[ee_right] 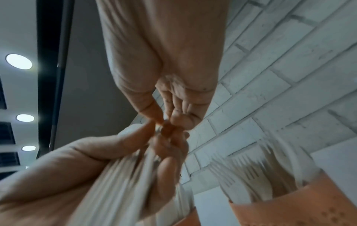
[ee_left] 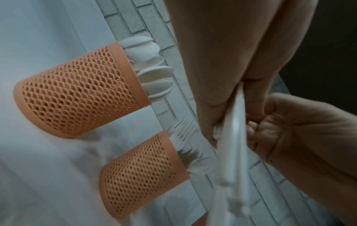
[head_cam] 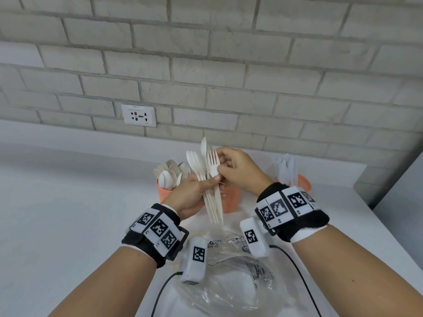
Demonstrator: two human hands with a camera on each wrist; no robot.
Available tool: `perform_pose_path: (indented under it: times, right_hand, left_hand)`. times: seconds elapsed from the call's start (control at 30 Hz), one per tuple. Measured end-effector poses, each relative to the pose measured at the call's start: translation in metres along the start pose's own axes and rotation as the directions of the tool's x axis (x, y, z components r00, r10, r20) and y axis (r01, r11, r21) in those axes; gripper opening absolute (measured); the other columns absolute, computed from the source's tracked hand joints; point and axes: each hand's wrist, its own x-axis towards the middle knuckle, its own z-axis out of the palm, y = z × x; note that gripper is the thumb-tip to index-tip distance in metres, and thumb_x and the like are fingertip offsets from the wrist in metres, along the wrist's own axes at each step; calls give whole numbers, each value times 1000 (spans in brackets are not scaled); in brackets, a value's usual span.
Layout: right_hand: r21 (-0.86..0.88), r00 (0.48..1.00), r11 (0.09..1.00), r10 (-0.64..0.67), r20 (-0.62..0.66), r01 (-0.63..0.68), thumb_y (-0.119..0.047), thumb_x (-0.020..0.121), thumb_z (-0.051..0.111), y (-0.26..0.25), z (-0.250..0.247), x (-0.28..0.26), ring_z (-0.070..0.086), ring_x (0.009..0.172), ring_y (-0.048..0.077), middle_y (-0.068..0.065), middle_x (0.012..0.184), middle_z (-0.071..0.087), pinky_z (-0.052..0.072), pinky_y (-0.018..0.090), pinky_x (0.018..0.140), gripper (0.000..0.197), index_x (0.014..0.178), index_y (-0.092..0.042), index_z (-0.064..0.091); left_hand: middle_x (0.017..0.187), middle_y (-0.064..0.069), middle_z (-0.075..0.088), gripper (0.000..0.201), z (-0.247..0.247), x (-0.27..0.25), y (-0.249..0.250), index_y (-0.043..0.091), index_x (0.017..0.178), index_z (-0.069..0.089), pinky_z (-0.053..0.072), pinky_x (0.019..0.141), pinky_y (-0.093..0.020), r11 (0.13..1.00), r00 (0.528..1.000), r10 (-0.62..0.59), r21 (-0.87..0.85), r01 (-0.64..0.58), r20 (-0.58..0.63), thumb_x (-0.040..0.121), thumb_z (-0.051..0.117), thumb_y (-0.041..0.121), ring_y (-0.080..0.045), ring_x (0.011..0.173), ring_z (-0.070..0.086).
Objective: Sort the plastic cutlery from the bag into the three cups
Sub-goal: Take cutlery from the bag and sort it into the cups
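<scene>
Right now the left hand [head_cam: 193, 195] grips a bunch of cutlery [head_cam: 211, 193] upright above the surface [head_cam: 68, 225], fingers curled round the handles, heads up. Right hand [head_cam: 238, 172] pinches one fork [head_cam: 213, 163] at the top of the bunch, thumb and fingers closed on it. Three orange mesh cups stand behind near the brick wall: left cup [head_cam: 164, 193] full of spoons [head_cam: 169, 172], middle cup [head_cam: 229, 200] mostly hidden behind the hands, holding forks in the wrist views, right cup [head_cam: 303, 183] with white pieces, type unclear. Clear bag [head_cam: 229, 271] lies crumpled on the surface below the wrists.
</scene>
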Motion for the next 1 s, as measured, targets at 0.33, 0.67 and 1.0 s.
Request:
perform_pose_path:
  times: [0.33,0.67,1.0]
  right_hand:
    - [96,787,982,-72,-613,165,-1,92,44,-5,-42,12,55,51,3,-3,71,54,53,22,54,16,99,-6,58]
    - [-609,927,781,-111,-358,-142,-20,90,53,67,-8,10,41,117,28,3,117,61,27,37,87,22,96,-14,73]
    - [-88,971,991,-121,-208,104,-53,78,60,1,10,-7,53,71,9,2,82,57,46,26,70,59,124,-16,54]
  left_hand:
    - [53,3,54,20,-14,2,0,16,80,49,52,55,-27,999,985,-34,5,35,-172,97,41,9,-8,46,52]
    - [46,7,30,34,-5,-2,5,15,65,41,29,37,-18,981,987,-8,191,38,-159,99,41,19,-5,36,27]
    - [47,-3,43,20,7,2,6,10,72,45,36,35,-23,758,935,238,652,-10,-263,91,53,8,-9,29,40]
